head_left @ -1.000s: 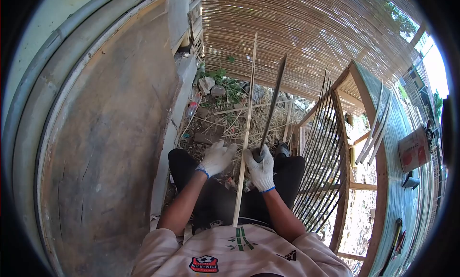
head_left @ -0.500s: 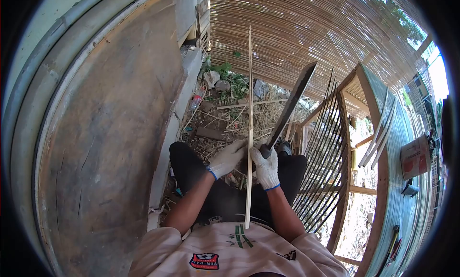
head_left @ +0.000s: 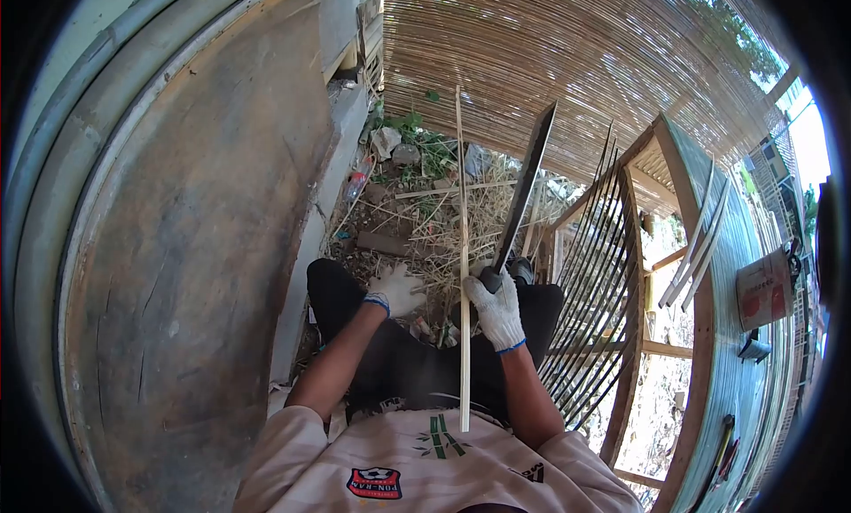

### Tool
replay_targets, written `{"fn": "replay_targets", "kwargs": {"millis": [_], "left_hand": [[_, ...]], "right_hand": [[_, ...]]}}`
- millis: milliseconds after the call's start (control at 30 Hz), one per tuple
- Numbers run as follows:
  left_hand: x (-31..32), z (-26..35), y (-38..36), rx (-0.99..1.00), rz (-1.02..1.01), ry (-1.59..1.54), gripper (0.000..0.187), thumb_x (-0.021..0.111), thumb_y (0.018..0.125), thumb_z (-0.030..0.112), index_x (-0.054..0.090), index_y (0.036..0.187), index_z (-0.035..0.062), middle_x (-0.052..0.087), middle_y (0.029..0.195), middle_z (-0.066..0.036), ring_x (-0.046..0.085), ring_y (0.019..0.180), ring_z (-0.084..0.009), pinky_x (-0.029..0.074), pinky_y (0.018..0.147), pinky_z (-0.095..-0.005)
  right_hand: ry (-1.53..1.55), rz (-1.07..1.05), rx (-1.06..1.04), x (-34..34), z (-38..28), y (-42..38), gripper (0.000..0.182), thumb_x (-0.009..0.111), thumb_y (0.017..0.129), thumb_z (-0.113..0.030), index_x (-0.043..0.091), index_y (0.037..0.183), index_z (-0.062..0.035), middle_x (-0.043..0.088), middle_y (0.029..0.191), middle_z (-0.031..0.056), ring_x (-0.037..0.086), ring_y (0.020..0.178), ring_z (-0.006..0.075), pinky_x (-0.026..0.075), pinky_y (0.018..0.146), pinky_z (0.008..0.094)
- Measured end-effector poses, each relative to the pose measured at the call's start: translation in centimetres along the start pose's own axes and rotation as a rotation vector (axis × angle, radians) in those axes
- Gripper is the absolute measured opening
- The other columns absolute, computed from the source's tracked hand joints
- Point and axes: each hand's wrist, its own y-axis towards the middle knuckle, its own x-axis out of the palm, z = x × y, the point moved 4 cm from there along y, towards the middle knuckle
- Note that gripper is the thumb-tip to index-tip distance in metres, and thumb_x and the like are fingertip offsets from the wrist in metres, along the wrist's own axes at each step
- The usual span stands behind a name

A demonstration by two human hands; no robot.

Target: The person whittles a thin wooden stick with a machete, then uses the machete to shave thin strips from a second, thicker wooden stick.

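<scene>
My right hand [head_left: 498, 311], in a white glove with a blue cuff, is closed round the dark handle of a long machete [head_left: 528, 181]. Its blade points up and slightly right. A thin, pale bamboo strip [head_left: 464, 336] stands lengthwise in front of my body, touching the right hand at its thumb side. My left hand [head_left: 396, 289], also gloved, is off to the left of the strip, with its fingers spread and nothing in it.
A large brown board [head_left: 204, 247] stands on the left. Bamboo shavings [head_left: 443, 220] and stones cover the ground ahead. To the right are a slatted rack [head_left: 594, 282], a green bench [head_left: 722, 336] and a red-and-white container [head_left: 764, 291].
My left hand has moved left, away from the strip, and its fingers have spread. The machete is a little further left and more upright, and the strip has shifted slightly towards my body.
</scene>
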Motion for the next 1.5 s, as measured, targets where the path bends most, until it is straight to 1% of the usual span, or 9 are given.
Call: {"fn": "replay_targets", "kwargs": {"millis": [100,267,600,700,833,1000,1133,1267,1500], "left_hand": [[0.6,-0.5,0.2,-0.014,-0.158,-0.158,0.062,0.062,0.094,0.057,0.067,0.141,0.0167,0.025,0.17,-0.025,0.019,0.155,-0.0538,0.023,0.123,-0.0661],[-2.7,1.7,-1.4,0.146,0.479,-0.119,0.057,0.056,0.102,0.051,0.065,0.14,0.0095,0.052,0.152,-0.028,0.045,0.146,-0.0424,0.03,0.124,-0.055],[-1.1,7.6,-10.8,0.04,0.047,-1.41,0.048,0.052,0.112,0.038,0.054,0.14,-0.0002,0.064,0.128,-0.013,0.067,0.108,-0.018,0.059,0.094,-0.0339],[-0.8,8.4,-14.0,0.041,-0.066,-1.4,0.046,0.05,0.113,0.036,0.051,0.14,-0.0015,0.064,0.13,-0.014,0.067,0.111,-0.019,0.058,0.098,-0.0366],[-1.1,10.3,-15.9,0.038,-0.146,-1.547,0.034,0.048,0.114,0.031,0.059,0.129,0.0027,0.065,0.101,-0.006,0.063,0.077,-0.0085,0.056,0.069,-0.0248],[-0.6,10.1,-14.7,0.035,0.049,-1.615,0.026,0.047,0.114,0.025,0.062,0.119,0.0041,0.042,0.064,0.009,0.031,0.044,-0.0025,0.027,0.039,-0.0232],[-1.2,9.4,-14.1,0.108,0.108,-1.588,0.028,0.048,0.114,0.027,0.063,0.115,0.0035,0.044,0.064,0.008,0.038,0.045,-0.0017,0.033,0.04,-0.0211],[-3.2,9.5,-14.0,0.113,0.074,-1.641,0.025,0.048,0.113,0.021,0.064,0.114,0.0025,0.045,0.072,0.007,0.04,0.059,-0.0012,0.035,0.05,-0.0206],[-4.0,9.0,-13.2,0.183,0.203,-1.433,0.014,0.051,0.11,0.018,0.056,0.1,0.0094,0.043,0.07,0.009,0.04,0.054,-0.0015,0.035,0.046,-0.02]], "right_hand": [[0.009,-0.038,-0.001,0.1,0.3,0.1,0.023,0.076,0.093,-0.013,0.061,0.109,-0.0044,0.062,0.093,-0.0009,0.058,0.085,0.0082,0.05,0.076,0.0277],[0.017,-0.084,-0.143,0.0,1.3,0.6,0.021,0.073,0.092,-0.009,0.062,0.107,-0.0008,0.068,0.12,0.0113,0.063,0.101,0.0144,0.052,0.09,0.0323],[0.06,0.086,-0.139,1.8,-0.8,1.5,0.026,0.072,0.094,-0.009,0.059,0.116,0.0002,0.064,0.102,0.0024,0.061,0.093,0.0107,0.053,0.086,0.029],[0.071,0.106,-0.178,1.6,-0.1,3.3,0.026,0.072,0.095,-0.009,0.06,0.117,-0.0008,0.065,0.105,0.0035,0.061,0.092,0.0095,0.053,0.085,0.0297],[0.021,0.101,-0.215,1.6,-1.3,4.7,0.025,0.073,0.096,-0.009,0.061,0.116,-0.0014,0.066,0.11,0.006,0.061,0.091,0.01,0.054,0.083,0.031],[-0.411,0.058,-0.286,0.2,-3.8,4.6,0.026,0.078,0.094,-0.017,0.063,0.111,-0.0038,0.068,0.087,0.0067,0.062,0.08,0.013,0.053,0.076,0.0316],[-0.546,0.058,-0.38,-1.0,-4.8,3.0,0.023,0.08,0.092,-0.014,0.066,0.108,-0.0042,0.067,0.082,0.0044,0.064,0.076,0.0133,0.053,0.071,0.0334],[-0.722,-0.046,-0.497,-1.8,-5.6,0.7,0.046,0.085,0.087,-0.029,0.06,0.117,-0.0054,0.073,0.084,0.015,0.074,0.074,0.035,0.057,0.068,0.042],[-0.886,-0.366,-0.545,-0.7,-6.0,-1.9,0.076,0.074,0.093,-0.045,0.046,0.157,-0.0143,0.073,0.1,0.0187,0.074,0.084,0.0397,0.059,0.073,0.0482]]}}
